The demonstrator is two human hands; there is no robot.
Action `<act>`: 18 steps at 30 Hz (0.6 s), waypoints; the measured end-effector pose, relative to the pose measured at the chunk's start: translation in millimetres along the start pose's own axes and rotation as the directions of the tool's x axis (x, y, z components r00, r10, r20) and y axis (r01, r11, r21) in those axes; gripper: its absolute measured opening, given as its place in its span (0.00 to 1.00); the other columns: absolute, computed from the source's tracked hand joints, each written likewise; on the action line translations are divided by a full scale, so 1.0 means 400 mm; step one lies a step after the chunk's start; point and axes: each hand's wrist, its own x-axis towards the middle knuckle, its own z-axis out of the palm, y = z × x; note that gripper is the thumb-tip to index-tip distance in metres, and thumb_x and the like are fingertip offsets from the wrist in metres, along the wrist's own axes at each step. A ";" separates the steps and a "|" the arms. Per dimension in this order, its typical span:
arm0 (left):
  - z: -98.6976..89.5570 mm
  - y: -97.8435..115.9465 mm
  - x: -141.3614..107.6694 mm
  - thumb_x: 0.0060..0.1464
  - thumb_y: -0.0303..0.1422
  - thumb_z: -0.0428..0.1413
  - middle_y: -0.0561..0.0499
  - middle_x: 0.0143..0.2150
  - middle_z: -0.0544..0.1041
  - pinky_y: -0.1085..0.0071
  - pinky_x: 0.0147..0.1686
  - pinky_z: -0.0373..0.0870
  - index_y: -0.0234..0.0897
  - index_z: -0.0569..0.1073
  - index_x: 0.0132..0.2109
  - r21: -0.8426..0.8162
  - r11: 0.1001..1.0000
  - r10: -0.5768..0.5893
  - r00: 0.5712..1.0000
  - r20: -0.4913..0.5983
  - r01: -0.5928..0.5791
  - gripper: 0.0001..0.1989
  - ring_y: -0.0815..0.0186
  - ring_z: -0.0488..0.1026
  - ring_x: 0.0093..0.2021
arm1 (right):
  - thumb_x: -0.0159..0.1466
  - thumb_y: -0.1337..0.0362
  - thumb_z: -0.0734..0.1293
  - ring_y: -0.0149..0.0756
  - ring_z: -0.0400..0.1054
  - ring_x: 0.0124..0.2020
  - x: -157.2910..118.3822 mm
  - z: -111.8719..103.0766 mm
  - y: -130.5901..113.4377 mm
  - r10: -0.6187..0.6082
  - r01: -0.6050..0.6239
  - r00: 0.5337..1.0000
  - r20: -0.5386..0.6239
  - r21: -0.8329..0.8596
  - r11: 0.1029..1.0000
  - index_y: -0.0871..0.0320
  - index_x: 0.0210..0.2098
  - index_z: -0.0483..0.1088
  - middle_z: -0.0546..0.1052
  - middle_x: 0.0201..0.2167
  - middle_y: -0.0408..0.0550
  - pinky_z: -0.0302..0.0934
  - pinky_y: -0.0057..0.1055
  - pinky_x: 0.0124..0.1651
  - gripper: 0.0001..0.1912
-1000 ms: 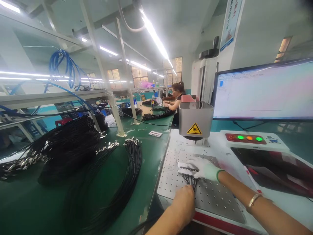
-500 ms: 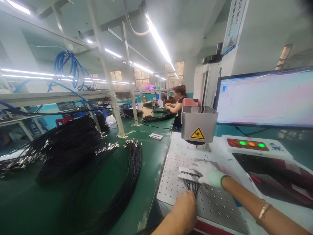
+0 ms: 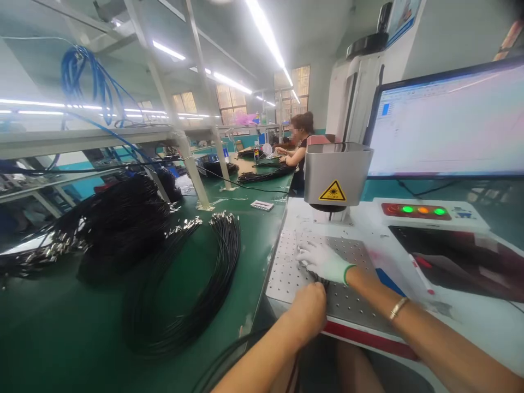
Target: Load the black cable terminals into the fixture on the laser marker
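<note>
My bare left hand (image 3: pixel 309 309) is closed around a bunch of black cables (image 3: pixel 322 281) at the front of the perforated metal plate (image 3: pixel 347 300). My right hand (image 3: pixel 325 262), in a white glove with a green cuff, lies over the cable ends just beyond, its fingers bent around something I cannot make out. The small slotted holder seen there before is hidden or out of sight under the glove. Behind the hands stands the grey machine head (image 3: pixel 338 174) with a yellow warning triangle.
Black cable bundles (image 3: pixel 223 245) with metal ends lie on the green table (image 3: pixel 102 333) at left. A slotted white block (image 3: pixel 262 205) is farther back. A monitor (image 3: pixel 446 125) and lit buttons (image 3: pixel 423 210) stand right. A person (image 3: pixel 301 142) sits beyond.
The camera view has tilted down. My right hand has moved left over the cable ends and covers where the slotted holder was. My left hand still grips the cables.
</note>
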 end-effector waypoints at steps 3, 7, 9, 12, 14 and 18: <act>-0.003 0.006 -0.006 0.48 0.17 0.50 0.32 0.42 0.75 0.64 0.42 0.70 0.21 0.68 0.46 0.011 1.000 0.004 1.000 -0.021 -0.004 0.16 0.52 0.75 0.44 | 0.69 0.56 0.58 0.44 0.54 0.62 -0.045 -0.029 0.017 0.012 -0.013 1.000 -0.013 -0.005 1.000 0.54 0.59 0.64 0.61 0.62 0.50 0.50 0.46 0.64 0.21; -0.005 0.010 -0.009 0.49 0.16 0.49 0.33 0.42 0.75 0.65 0.43 0.69 0.21 0.68 0.46 0.007 1.000 0.004 0.999 -0.032 -0.003 0.16 0.54 0.75 0.44 | 0.68 0.61 0.53 0.43 0.54 0.62 -0.142 -0.046 0.050 0.127 -0.128 0.991 -0.047 -0.022 0.991 0.54 0.59 0.65 0.64 0.60 0.49 0.50 0.42 0.65 0.22; -0.003 0.010 -0.008 0.49 0.16 0.49 0.33 0.43 0.75 0.65 0.43 0.70 0.21 0.68 0.47 -0.005 1.000 0.001 1.000 -0.020 -0.001 0.16 0.54 0.75 0.44 | 0.67 0.62 0.53 0.44 0.56 0.60 -0.185 -0.046 0.067 0.180 -0.181 0.982 -0.060 -0.024 0.983 0.54 0.58 0.66 0.65 0.59 0.50 0.52 0.44 0.64 0.23; 0.006 0.004 -0.001 0.49 0.18 0.49 0.34 0.44 0.75 0.65 0.45 0.70 0.22 0.68 0.48 -0.032 0.999 -0.008 1.000 0.006 0.008 0.17 0.54 0.74 0.46 | 0.66 0.61 0.53 0.45 0.58 0.59 -0.224 -0.041 0.100 0.247 -0.249 0.965 -0.084 -0.019 0.968 0.55 0.58 0.66 0.66 0.58 0.52 0.56 0.46 0.62 0.24; 0.013 -0.002 0.002 0.50 0.18 0.50 0.33 0.45 0.74 0.63 0.47 0.69 0.23 0.68 0.49 -0.047 0.999 -0.024 1.000 0.016 0.025 0.18 0.54 0.74 0.47 | 0.66 0.59 0.53 0.46 0.58 0.60 -0.236 -0.033 0.132 0.308 -0.311 0.946 -0.107 -0.013 0.950 0.55 0.57 0.66 0.66 0.58 0.52 0.56 0.47 0.62 0.24; -0.002 -0.002 -0.003 0.52 0.20 0.53 0.36 0.46 0.75 0.62 0.47 0.70 0.25 0.69 0.50 -0.056 0.996 -0.075 0.997 0.023 0.076 0.17 0.56 0.73 0.46 | 0.64 0.57 0.51 0.47 0.60 0.60 -0.276 0.012 0.212 0.399 -0.406 0.901 -0.171 -0.006 0.914 0.56 0.56 0.68 0.67 0.57 0.53 0.56 0.48 0.63 0.26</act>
